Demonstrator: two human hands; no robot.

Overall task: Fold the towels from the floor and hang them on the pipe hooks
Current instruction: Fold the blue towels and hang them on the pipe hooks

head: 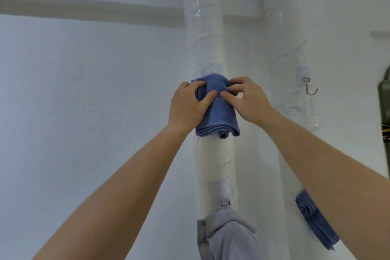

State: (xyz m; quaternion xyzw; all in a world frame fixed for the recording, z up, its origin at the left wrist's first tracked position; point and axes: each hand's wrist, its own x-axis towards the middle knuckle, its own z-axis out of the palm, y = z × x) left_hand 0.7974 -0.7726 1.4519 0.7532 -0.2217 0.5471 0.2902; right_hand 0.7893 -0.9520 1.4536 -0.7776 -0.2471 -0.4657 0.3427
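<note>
White wall behind a wrapped pipe [207, 48], folded blue towel [219, 116] draped on it, long axis vertical, folds downward, left hand [187, 104] and right hand [247, 99] pinching its top, grey towel [228, 236] below on the same pipe.

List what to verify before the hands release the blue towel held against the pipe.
1. Grip: left hand and right hand both pinch the top of the blue towel. Ok.
2. Towel caught on a hook: whatever is behind it on the left pipe is hidden. Cannot tell.
3. Fold intact: layers lie stacked at the lower edge. Ok.
4. Apart from the grey towel under the lower hook. Ok.
5. Spare hook on the right pipe is bare. Ok.
</note>
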